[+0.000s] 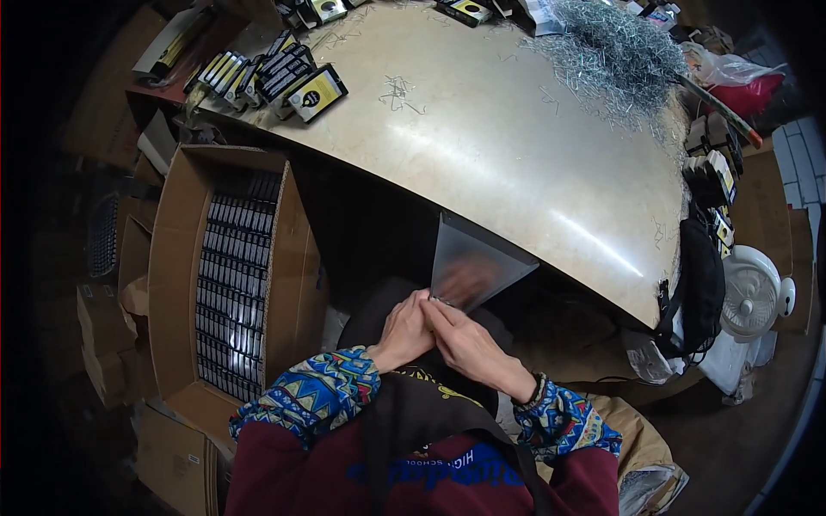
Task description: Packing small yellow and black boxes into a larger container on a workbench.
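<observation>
My left hand (404, 331) and my right hand (473, 346) meet in front of my body, just below the table's near edge. Both are closed, fingertips pinched together. Whatever is between them is mostly hidden; only a small dark sliver shows. Right beyond the fingertips is a triangular grey, semi-clear sheet (465, 241), which runs from the table edge down to my fingers. A blurred skin-coloured patch shows in or through it. I cannot tell whether my fingers grip the sheet or only a small thing in front of it.
A large pile of thin bent metal wires (615, 56) covers the table's (482, 129) far right. Small black-and-yellow boxes (314, 93) stand at its left. An open carton (297, 249) filled with rows of dark packs stands left of me. A white fan (748, 292) is at right.
</observation>
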`<state>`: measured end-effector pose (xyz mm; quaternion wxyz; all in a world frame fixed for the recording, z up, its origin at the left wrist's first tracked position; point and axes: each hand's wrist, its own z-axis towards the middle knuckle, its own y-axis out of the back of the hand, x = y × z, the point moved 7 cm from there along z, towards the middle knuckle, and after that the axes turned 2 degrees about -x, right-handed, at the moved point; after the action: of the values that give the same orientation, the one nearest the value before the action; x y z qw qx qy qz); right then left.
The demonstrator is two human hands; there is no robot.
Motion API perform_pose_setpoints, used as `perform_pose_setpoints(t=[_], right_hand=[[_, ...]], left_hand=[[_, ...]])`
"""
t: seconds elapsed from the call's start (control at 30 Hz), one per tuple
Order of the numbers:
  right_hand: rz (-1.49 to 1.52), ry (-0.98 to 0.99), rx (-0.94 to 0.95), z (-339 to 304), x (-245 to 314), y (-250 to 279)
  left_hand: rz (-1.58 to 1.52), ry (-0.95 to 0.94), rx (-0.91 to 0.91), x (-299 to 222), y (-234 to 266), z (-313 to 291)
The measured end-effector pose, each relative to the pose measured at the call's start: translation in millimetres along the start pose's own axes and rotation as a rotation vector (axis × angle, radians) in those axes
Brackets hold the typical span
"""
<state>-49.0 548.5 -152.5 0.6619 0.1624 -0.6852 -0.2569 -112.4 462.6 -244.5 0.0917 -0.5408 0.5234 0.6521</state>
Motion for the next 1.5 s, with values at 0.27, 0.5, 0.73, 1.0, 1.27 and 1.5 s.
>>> perform_pose_setpoints(t=[0.27, 0.5, 0.73, 1.0, 1.27, 1.5], right_hand=[[0.389, -0.247, -0.174, 11.8, -9.4, 66.8], [0.003, -0.131, -0.196, 31.1, 8.4, 70.5], [0.123, -0.131, -0.537, 36.1, 9.2, 95.3], [-0.072, 0.000, -0.545, 47.8, 16.8, 101.0], [-0.065, 0.104, -0.621, 36.2, 28.5, 104.4], [0.243, -0.030, -0.640, 35.0, 22.1, 82.2]], left_hand=[[-0.264, -0.239, -0.186, -31.2, 60.7, -6.6], [-0.101, -0.390, -0.227, -74.1, 76.4, 25.1], [-0.135, -0.262, -0.234, -86.5, 91.9, 41.3], [-0.102, -0.322, -0.298, -97.2, 98.3, 45.5], [-0.157, -0.336, -0.376, -101.4, 105.6, 49.5], [-0.084, -0.279, -0.344, -104.2, 100.5, 53.6]])
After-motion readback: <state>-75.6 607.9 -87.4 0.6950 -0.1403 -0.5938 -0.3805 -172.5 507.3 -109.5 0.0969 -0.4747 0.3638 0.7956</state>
